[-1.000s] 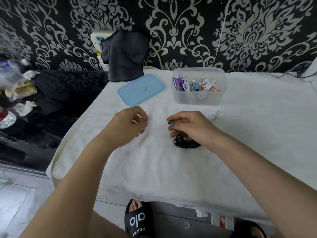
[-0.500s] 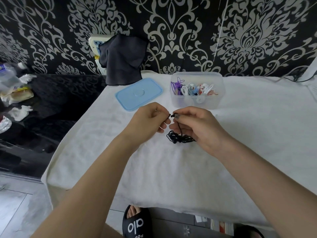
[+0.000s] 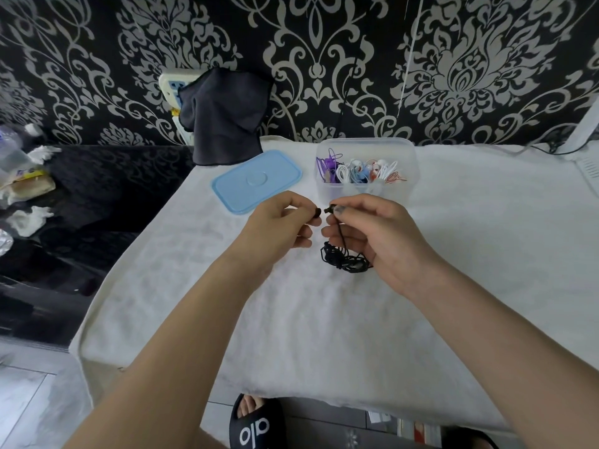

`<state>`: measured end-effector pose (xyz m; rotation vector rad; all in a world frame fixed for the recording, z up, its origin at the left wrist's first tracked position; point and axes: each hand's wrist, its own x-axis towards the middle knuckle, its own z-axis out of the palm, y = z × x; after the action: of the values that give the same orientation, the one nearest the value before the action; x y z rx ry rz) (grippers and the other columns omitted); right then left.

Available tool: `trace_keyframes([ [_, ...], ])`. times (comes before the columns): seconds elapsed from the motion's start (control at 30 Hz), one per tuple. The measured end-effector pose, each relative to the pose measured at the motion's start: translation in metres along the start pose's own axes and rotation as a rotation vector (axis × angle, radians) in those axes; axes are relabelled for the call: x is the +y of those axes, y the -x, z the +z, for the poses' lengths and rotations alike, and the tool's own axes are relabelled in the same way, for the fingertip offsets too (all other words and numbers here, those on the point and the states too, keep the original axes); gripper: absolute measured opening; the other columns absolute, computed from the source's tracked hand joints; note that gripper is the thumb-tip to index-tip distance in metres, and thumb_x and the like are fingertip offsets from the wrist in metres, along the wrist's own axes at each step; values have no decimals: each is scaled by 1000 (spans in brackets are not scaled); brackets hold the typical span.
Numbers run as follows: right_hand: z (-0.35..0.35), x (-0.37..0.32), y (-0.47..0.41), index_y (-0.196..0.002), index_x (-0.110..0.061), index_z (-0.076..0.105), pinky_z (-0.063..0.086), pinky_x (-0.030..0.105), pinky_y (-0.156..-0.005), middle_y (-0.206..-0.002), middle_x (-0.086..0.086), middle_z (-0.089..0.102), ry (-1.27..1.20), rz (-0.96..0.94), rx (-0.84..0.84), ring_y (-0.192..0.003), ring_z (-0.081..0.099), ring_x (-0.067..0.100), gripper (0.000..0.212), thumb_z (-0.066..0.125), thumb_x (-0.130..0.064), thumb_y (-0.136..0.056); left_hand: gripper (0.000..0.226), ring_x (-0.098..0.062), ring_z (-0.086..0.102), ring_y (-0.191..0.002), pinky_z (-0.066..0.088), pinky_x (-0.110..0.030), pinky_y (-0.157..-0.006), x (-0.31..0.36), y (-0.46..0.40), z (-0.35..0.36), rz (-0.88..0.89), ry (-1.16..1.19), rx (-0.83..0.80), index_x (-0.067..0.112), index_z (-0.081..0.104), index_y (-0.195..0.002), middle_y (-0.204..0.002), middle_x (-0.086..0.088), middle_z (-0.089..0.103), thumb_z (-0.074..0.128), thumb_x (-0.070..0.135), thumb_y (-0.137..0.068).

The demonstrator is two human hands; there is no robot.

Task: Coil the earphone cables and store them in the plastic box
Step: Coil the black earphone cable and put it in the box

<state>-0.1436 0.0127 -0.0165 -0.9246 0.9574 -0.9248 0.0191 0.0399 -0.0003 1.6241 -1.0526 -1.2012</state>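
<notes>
A tangled black earphone cable (image 3: 344,260) hangs in a bundle just above the white towel. My right hand (image 3: 372,231) pinches one of its earbuds between thumb and forefinger, and the cord drops from there to the bundle. My left hand (image 3: 278,228) pinches a small black earbud tip right beside it, the two hands almost touching. Behind them stands the clear plastic box (image 3: 366,192), open, with several coiled purple, white, blue and orange earphones inside. Its light blue lid (image 3: 256,179) lies flat to the box's left.
A white towel (image 3: 324,319) covers the table. A dark cloth (image 3: 223,124) hangs over a wall socket at the back. Left of the table is a dark glossy surface (image 3: 64,205) with crumpled tissues and wrappers. A black slipper (image 3: 256,426) shows below the front edge.
My left hand has moved right to meet the right hand. The black cable has been lifted slightly, and both hands now pinch at the earbud end.
</notes>
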Motion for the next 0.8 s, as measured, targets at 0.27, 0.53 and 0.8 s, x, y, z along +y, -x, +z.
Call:
trace_keyframes([
  [0.27, 0, 2, 0, -99, -4, 67, 59, 29, -70, -81, 9, 77, 74, -63, -22, -75, 74, 22, 9, 59, -2, -96, 14, -13, 58, -70, 55, -20, -67, 0, 0, 2, -6, -8, -29, 6, 69, -100, -95, -7, 76, 56, 12, -101],
  [0.53, 0, 2, 0, -101, -2, 67, 58, 30, -68, -85, 13, 77, 134, -104, 21, -74, 74, 24, 8, 60, -3, -96, 13, -9, 61, -71, 58, -21, -72, 0, 0, -1, 21, -14, -61, 3, 71, -101, -86, 0, 75, 58, 6, -99],
  [0.8, 1, -3, 1, -100, 1, 67, 58, 27, -65, -79, 10, 75, 4, -26, -2, -71, 72, 21, 10, 58, -2, -97, 6, -9, 63, -73, 58, -21, -72, 1, 1, -1, 55, 8, -67, 7, 70, -98, -76, 1, 70, 65, 7, -96],
])
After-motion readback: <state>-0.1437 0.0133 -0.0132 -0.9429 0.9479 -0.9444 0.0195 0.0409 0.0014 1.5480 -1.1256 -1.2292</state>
